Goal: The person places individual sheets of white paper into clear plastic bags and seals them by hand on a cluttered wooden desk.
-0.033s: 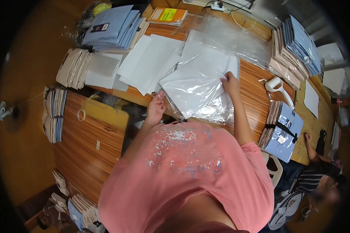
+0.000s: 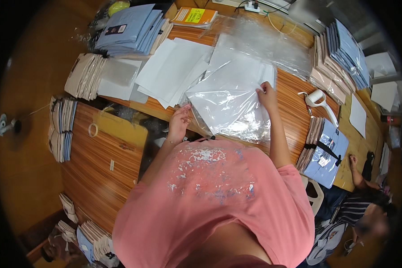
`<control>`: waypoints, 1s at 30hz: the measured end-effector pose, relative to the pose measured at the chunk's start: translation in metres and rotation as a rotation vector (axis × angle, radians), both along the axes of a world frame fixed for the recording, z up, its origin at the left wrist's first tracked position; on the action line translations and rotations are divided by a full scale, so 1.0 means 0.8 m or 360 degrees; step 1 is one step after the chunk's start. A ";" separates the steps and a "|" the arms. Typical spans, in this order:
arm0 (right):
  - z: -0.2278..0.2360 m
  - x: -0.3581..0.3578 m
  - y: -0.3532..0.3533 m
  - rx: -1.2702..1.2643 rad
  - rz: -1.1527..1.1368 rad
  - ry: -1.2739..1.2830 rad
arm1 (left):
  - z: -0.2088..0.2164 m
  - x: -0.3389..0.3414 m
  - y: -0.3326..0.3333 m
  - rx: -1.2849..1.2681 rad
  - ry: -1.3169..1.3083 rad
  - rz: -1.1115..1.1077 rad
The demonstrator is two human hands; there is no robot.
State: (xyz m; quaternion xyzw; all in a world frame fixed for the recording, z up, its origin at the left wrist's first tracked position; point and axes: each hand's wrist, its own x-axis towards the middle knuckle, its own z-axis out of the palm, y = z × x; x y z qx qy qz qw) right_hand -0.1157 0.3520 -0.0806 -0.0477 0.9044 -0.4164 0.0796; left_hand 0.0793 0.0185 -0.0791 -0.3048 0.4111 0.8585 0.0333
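Note:
A clear plastic bag (image 2: 248, 127) lies at the near edge of the striped wooden table, close against my pink shirt. White sheets (image 2: 230, 85) show through its shiny film, set at a slant. On the bag's right side my right hand (image 2: 267, 96) is closed, thumb and fingers pinching the film; whether paper is caught with it, I cannot tell. My left hand (image 2: 179, 125) is at the left edge, its fingers bent together on the bag's film. Left of the bag lie loose white sheets (image 2: 167, 69), overlapping one another.
Flat clear bags (image 2: 272, 47) are spread behind. Packed blue shirts (image 2: 127, 31) are stacked back left, more blue shirts (image 2: 346, 49) back right. A white lint roller (image 2: 319, 100) lies near a strapped shirt bundle (image 2: 326, 149). Another person (image 2: 366, 205) is at the right.
The whole view has shifted very slightly. Both hands keep their grip at the bag's sides, and the sheets inside look almost the same.

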 end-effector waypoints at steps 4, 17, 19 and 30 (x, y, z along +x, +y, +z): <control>0.047 0.007 0.015 -0.0915 0.0008 -0.0497 | 0.014 -0.005 0.022 -0.0235 0.0128 -0.0001; 0.099 0.037 0.030 -0.1451 -0.0111 -0.0045 | 0.055 -0.054 0.073 -0.0958 0.0454 0.0022; 0.108 0.038 0.031 -0.1515 -0.0190 0.0097 | 0.078 -0.060 0.075 -0.0865 0.0491 0.0090; 0.134 -0.022 0.045 -0.1139 -0.0292 0.0015 | 0.105 -0.064 0.021 -0.0676 0.0459 -0.0021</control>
